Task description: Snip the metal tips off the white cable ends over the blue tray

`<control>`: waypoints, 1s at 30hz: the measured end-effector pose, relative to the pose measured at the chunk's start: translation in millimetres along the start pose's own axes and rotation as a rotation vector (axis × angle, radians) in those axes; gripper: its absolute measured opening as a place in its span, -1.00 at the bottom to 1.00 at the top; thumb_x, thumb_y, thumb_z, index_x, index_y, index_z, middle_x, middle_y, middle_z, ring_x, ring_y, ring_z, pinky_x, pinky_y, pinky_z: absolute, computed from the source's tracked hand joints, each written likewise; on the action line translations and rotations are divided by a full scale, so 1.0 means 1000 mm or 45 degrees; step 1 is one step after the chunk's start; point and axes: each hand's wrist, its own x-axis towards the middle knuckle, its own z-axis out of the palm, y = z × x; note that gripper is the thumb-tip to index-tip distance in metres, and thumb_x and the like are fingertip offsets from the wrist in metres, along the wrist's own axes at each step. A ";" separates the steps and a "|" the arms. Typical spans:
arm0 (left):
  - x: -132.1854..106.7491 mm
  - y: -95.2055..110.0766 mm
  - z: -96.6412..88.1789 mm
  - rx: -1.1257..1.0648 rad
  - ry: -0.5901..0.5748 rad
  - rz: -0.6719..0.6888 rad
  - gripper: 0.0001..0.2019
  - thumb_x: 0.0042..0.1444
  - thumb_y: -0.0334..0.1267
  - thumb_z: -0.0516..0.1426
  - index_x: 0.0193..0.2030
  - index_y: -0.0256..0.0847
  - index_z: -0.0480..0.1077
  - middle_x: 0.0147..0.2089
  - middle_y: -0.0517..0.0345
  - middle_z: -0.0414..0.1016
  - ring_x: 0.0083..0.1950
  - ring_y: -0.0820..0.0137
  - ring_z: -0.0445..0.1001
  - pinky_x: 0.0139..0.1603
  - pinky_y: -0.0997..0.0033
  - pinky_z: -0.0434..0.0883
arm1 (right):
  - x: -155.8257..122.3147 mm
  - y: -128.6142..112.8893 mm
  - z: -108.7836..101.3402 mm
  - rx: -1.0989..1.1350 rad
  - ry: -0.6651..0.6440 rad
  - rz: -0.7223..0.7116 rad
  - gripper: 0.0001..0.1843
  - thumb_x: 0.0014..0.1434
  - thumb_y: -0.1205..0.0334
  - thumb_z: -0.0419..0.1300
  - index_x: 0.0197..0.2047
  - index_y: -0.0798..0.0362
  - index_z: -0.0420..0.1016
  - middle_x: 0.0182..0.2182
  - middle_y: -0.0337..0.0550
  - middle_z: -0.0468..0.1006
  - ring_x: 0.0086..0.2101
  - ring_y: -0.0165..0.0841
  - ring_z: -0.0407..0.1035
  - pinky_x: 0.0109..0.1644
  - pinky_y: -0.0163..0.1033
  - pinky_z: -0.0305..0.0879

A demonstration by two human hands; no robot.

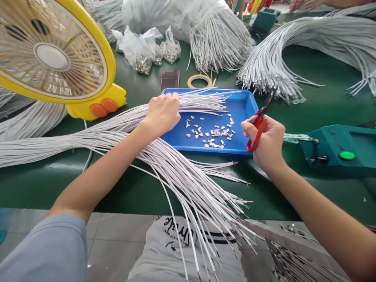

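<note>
My left hand (162, 112) is closed over a bundle of thin white cables (202, 102) whose ends lie across the blue tray (242, 107). My right hand (268, 141) grips red-handled scissors (260, 123), blades pointing up and away beside the tray's right edge. Small cut metal pieces (213, 133) are scattered on the tray floor. A second fan of white cables (188, 180) spreads from under my left wrist toward my lap, showing coloured tips.
A yellow desk fan (58, 58) stands at the left. Bags of metal terminals (143, 49), a tape roll (199, 81) and large white cable heaps (293, 51) lie behind the tray. A green machine (342, 150) sits at the right on the green table.
</note>
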 end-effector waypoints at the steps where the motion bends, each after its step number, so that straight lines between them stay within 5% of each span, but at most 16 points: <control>1: 0.000 0.000 -0.003 -0.067 -0.027 0.011 -0.73 0.21 -0.29 -0.11 -0.15 -0.32 0.36 -0.20 -0.11 0.47 -0.20 0.23 0.42 -0.25 0.33 0.26 | 0.000 0.000 0.000 0.013 0.004 -0.001 -0.89 -0.04 0.31 0.25 -0.51 0.09 0.37 -0.60 -0.29 0.32 -0.57 -0.47 0.17 -0.45 -0.26 0.09; 6: -0.008 0.011 -0.017 -0.620 -0.119 0.478 -0.75 0.20 -0.28 -0.06 -0.47 -0.25 0.30 -0.39 0.08 0.42 -0.37 0.41 0.31 -0.35 0.43 0.16 | 0.000 0.000 0.000 0.077 0.031 0.017 -0.88 -0.05 0.36 0.26 -0.51 0.07 0.37 -0.60 -0.27 0.33 -0.58 -0.47 0.19 -0.48 -0.27 0.08; 13: -0.049 0.051 -0.035 -1.046 -0.445 0.981 -0.74 0.21 -0.31 -0.03 -0.50 -0.28 0.28 -0.53 0.23 0.28 -0.51 0.56 0.10 -0.44 0.50 0.11 | 0.001 0.001 -0.001 0.153 0.074 0.070 -0.88 -0.03 0.38 0.25 -0.51 0.06 0.38 -0.61 -0.25 0.35 -0.59 -0.45 0.20 -0.51 -0.26 0.07; 19: -0.075 0.071 -0.041 -1.523 -1.151 1.251 -0.88 0.15 -0.41 0.05 -0.38 -0.32 0.38 -0.43 0.18 0.42 -0.42 0.58 0.33 -0.38 0.62 0.31 | 0.001 0.001 -0.001 0.160 0.062 0.081 -0.89 -0.04 0.38 0.25 -0.51 0.08 0.38 -0.61 -0.24 0.35 -0.60 -0.46 0.20 -0.51 -0.26 0.07; 23: -0.072 0.073 -0.032 -1.889 -1.516 1.077 -0.90 0.13 -0.34 0.12 -0.36 -0.34 0.40 -0.47 0.18 0.39 -0.47 0.57 0.34 -0.44 0.60 0.36 | -0.001 -0.001 0.000 0.160 0.036 0.074 -0.89 -0.03 0.36 0.26 -0.50 0.09 0.38 -0.59 -0.27 0.36 -0.58 -0.48 0.21 -0.48 -0.29 0.11; 25: -0.065 0.073 -0.019 -2.073 -1.407 0.812 -0.87 0.13 -0.30 0.14 -0.29 -0.36 0.42 -0.50 0.22 0.36 -0.57 0.64 0.26 -0.57 0.64 0.26 | -0.003 -0.002 0.001 0.138 0.003 0.045 -0.89 -0.02 0.34 0.26 -0.50 0.10 0.39 -0.58 -0.28 0.39 -0.57 -0.49 0.22 -0.46 -0.30 0.13; 28: -0.053 0.073 0.003 -2.231 -0.938 0.410 -0.83 0.12 -0.31 0.15 -0.24 -0.41 0.44 -0.51 0.23 0.38 -0.62 0.68 0.25 -0.59 0.65 0.24 | -0.004 -0.004 0.002 0.105 -0.027 0.010 -0.88 -0.03 0.32 0.29 -0.49 0.11 0.41 -0.54 -0.25 0.45 -0.52 -0.47 0.29 -0.40 -0.31 0.18; 30: -0.046 0.073 0.014 -2.234 -0.744 0.316 -0.83 0.07 -0.33 0.19 -0.27 -0.45 0.48 -0.51 0.17 0.43 -0.55 0.63 0.36 -0.48 0.61 0.35 | -0.005 -0.005 0.002 0.120 -0.043 0.018 -0.89 -0.04 0.32 0.30 -0.48 0.11 0.43 -0.52 -0.23 0.48 -0.46 -0.43 0.35 -0.37 -0.30 0.22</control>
